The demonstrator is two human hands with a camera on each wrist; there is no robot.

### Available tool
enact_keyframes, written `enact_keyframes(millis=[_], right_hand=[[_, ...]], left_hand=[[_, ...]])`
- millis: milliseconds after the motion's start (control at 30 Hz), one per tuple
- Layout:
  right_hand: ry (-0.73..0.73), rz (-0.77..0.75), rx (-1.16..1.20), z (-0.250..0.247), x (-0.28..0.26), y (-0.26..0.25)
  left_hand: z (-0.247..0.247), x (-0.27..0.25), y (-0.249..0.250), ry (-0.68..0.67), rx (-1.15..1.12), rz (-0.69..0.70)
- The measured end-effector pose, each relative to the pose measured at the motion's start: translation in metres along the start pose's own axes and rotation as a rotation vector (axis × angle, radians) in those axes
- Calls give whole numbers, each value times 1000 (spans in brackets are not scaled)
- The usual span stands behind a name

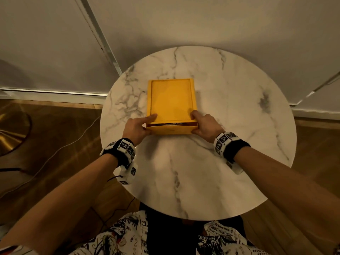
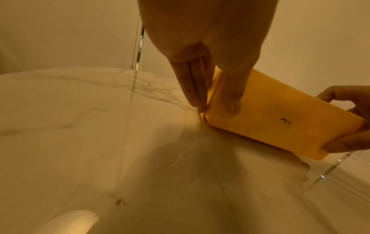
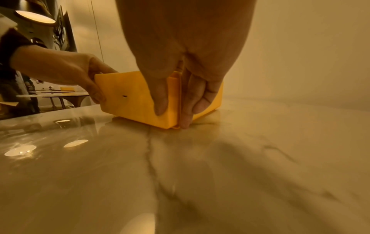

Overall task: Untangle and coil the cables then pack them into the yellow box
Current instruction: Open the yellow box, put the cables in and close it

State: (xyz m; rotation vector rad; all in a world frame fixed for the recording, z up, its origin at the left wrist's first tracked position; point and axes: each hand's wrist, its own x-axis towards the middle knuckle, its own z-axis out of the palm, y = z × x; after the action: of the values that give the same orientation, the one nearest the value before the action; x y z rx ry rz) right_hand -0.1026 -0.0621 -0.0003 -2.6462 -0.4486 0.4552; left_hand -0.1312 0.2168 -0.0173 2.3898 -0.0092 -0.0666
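The yellow box (image 1: 172, 100) lies flat in the middle of the round marble table (image 1: 184, 172), its lid almost fully on. A narrow gap at its near edge shows dark cables (image 1: 172, 123) inside. My left hand (image 1: 139, 126) grips the near left corner, index finger on the lid and thumb on the front face. My right hand (image 1: 204, 126) grips the near right corner the same way. In the left wrist view, my left hand (image 2: 217, 109) pinches the corner of the box (image 2: 280, 114). In the right wrist view, my right hand (image 3: 173, 115) clamps the other corner of the box (image 3: 130, 98).
A thin white cable (image 1: 55, 153) runs across the wooden floor to the left of the table, near a brass lamp base (image 1: 11, 129). A pale wall stands right behind the table. My lap sits against the table's near edge.
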Motion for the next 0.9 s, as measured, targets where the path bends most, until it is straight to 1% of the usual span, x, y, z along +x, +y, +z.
enact_keyframes(millis=[133,400,467,533,567,600,667,733,800,833,900], right_hand=[[12,18,-23,-3,4,-1],[21,1,-16,-3,8,-3],[15,-16,-24,-4,8,-3],[20,-30,4,-5,4,-1],[31,-32,36,-3,2,2],[55,-28,80,-2,-1,5],[128,7,210,2,-8,12],[198,78,361,5,-11,15],[209,108,466,7,-13,14],[212,83,488,8,-12,12],[208,8,455,11,-10,8]], left_hand=[[-3,4,3,4,-17,2],[-2,7,4,22,12,37],[-3,8,-1,-5,31,48],[-6,8,-6,-59,1,41],[-7,7,-6,-88,-30,12],[-10,7,-4,-104,-72,-46],[-12,4,1,-75,-214,-207],[-12,-2,4,44,-358,-310],[-5,-10,1,205,-484,-377],[-1,-14,1,254,-560,-417],[10,-21,2,263,-657,-450]])
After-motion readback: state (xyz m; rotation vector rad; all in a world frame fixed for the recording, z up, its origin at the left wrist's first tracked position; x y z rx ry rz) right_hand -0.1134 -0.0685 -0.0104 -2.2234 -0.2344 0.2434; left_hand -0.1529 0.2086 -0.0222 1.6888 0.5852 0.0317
